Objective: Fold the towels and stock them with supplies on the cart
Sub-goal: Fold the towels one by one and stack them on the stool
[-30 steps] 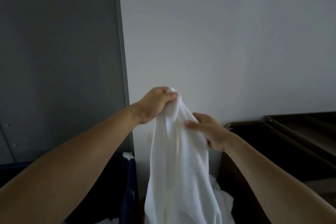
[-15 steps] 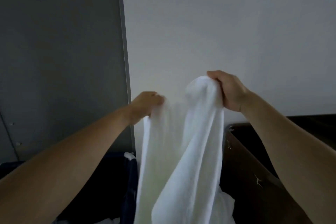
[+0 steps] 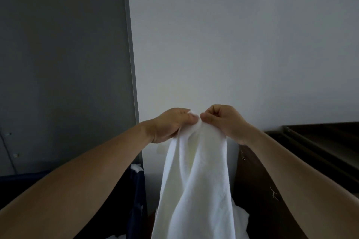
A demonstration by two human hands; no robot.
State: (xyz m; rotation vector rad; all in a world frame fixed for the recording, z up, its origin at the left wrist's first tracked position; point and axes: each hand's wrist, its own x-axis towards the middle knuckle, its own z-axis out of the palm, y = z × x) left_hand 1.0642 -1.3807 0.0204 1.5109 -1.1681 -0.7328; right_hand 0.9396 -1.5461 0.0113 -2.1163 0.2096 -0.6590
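A white towel [image 3: 196,184] hangs in front of me, bunched at its top edge. My left hand [image 3: 171,124] pinches that edge from the left, and my right hand [image 3: 223,120] pinches it from the right with curled fingers. The two hands almost touch at the top of the cloth. The towel's lower part runs out of the bottom of the view. The dark brown cart [image 3: 320,141] stands at the right, its top tray partly visible behind my right forearm.
More white cloth [image 3: 240,217] lies low behind the hanging towel. A dark blue bag or bin [image 3: 138,196] sits at lower left. A grey door or panel [image 3: 64,64] fills the left side, and a plain white wall [image 3: 242,44] is ahead.
My right hand has come down and to the left, and my left hand has moved right. The hands now meet at the towel's top edge instead of holding it spread apart.
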